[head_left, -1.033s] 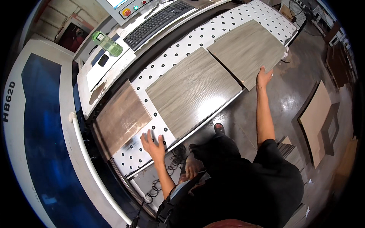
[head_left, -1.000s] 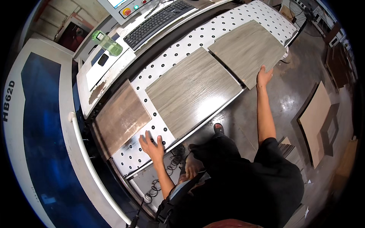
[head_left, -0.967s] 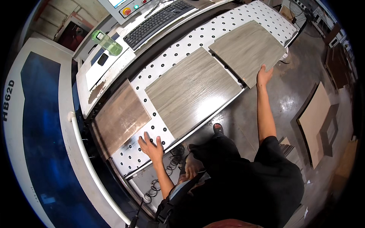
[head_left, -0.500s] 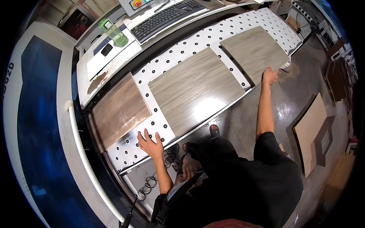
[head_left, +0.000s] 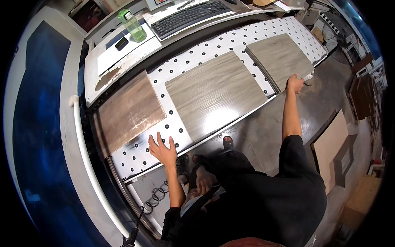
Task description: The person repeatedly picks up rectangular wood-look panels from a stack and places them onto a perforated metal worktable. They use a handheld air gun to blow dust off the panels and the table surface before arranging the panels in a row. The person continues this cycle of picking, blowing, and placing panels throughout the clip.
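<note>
A grey wood-grain panel [head_left: 286,55] lies at the right end of a white bed [head_left: 164,108] dotted with black round pads. My right hand [head_left: 294,84] is closed round its near corner. A thick dark side shows along this panel's left edge; I cannot tell whether it is tilted or lies on another board. My left hand [head_left: 163,150] is open, fingers spread, at the bed's front edge. It is between a larger grey wood-grain panel [head_left: 216,94] in the middle and a browner panel [head_left: 129,111] at the left, holding neither.
Behind the bed, a worn white counter carries a keyboard [head_left: 189,18], a green bottle [head_left: 135,28] and a black phone-like object [head_left: 121,44]. A white rail [head_left: 84,158] curves along the left. Boards [head_left: 329,152] lean on the floor at right; a coiled cable [head_left: 154,199] hangs below.
The whole view has shifted slightly. More of the dark left side of the right-hand panel shows. My right hand keeps its hold on that panel, and my left hand stays open over the bed.
</note>
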Available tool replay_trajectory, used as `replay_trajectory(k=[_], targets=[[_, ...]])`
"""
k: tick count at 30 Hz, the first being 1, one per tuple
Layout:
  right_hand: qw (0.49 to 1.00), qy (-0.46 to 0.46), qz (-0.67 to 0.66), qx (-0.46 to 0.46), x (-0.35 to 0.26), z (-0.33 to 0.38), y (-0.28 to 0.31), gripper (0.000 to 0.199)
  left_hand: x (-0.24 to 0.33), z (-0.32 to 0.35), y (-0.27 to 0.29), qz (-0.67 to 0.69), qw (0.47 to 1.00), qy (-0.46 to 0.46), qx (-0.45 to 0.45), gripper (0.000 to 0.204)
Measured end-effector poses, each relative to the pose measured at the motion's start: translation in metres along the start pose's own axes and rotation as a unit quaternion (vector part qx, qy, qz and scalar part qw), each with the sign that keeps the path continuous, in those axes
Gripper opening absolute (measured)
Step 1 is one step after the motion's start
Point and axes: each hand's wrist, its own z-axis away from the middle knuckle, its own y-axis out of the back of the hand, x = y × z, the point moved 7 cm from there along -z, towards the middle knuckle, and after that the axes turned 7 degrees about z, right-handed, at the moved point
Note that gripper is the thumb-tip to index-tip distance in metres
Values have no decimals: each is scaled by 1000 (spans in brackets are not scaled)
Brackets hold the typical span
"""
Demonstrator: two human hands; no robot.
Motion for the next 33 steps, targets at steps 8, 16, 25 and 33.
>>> replay_trajectory(k=[8,16,25,33], targets=[[914,345,-206,-64,-38,83,32,48,-91,-55,19,13,992,117,51,83],[790,555,-56,-255,-62,257,43,48,-164,-101,17,-15,964,259,-65,115],[790,589,3,-169,-64,268,51,48,-249,-108,64,-80,964,248,-54,117],[788,593,25,-164,-73,331,53,51,-281,-114,96,-13,970,238,-50,114]])
